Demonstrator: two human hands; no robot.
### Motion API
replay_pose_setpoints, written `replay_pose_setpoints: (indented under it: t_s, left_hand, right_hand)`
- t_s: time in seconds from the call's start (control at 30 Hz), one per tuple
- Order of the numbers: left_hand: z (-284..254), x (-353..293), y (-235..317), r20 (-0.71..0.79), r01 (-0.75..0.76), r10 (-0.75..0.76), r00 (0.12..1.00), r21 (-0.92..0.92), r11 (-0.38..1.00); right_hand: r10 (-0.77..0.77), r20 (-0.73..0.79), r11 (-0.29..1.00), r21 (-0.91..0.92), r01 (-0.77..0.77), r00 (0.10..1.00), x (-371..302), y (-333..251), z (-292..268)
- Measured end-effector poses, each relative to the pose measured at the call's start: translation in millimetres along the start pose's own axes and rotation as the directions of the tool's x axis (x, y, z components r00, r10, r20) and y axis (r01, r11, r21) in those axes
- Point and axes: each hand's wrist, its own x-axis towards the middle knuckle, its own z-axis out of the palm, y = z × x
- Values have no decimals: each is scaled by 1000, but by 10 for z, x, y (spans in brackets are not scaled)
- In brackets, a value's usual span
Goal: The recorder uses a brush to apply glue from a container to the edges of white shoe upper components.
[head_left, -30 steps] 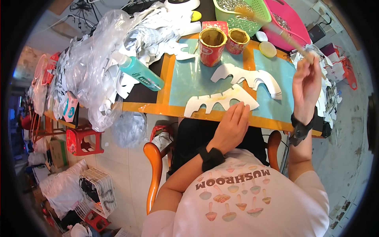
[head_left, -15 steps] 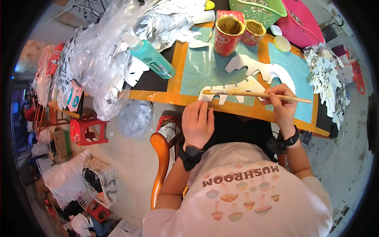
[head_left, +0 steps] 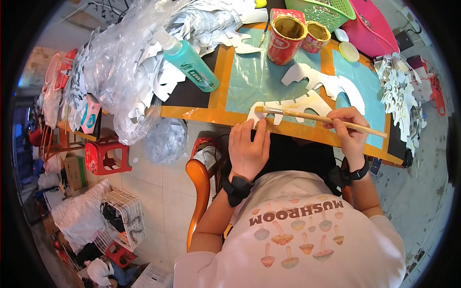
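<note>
My right hand (head_left: pixel 349 132) is closed around the wooden handle of a long flat paintbrush (head_left: pixel 312 116). The bristles lie over the left end of a white cut-out piece (head_left: pixel 313 101) with curved, slotted edges, near the table's front edge. My left hand (head_left: pixel 248 148) rests at that same end, fingers stretched out and slightly apart, fingertips touching the piece's edge. Just behind lies a second white cut-out (head_left: pixel 354 90). Farther back stand two open red tins, a taller one (head_left: pixel 283 50) and a shorter one (head_left: pixel 314 44), with yellowish, coated rims.
A teal bottle (head_left: pixel 197 69) leans on the left beside heaped white cut-outs (head_left: pixel 204 21) and clear plastic sheeting (head_left: pixel 120 62). Green (head_left: pixel 336 19) and pink (head_left: pixel 372 36) baskets stand at the back right. A red stool (head_left: pixel 108 154) is on the floor; a person (head_left: pixel 101 271) sits lower left.
The whole view has shifted slightly. My left fingers have spread a little and lie farther onto the white piece's edge. The brush stays over its left end.
</note>
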Motion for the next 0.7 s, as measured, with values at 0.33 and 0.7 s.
replay_pose_setpoints:
  t_s: [0.33, 0.7]
  left_hand:
    - [7, 11, -7, 2, -1, 1, 1000, -8, 1000]
    - [-1, 24, -16, 1, 7, -7, 1000, -6, 1000]
  right_hand:
    - [-73, 11, 997, -10, 73, 997, 47, -74, 69]
    - [-46, -21, 996, -74, 44, 999, 58, -53, 122]
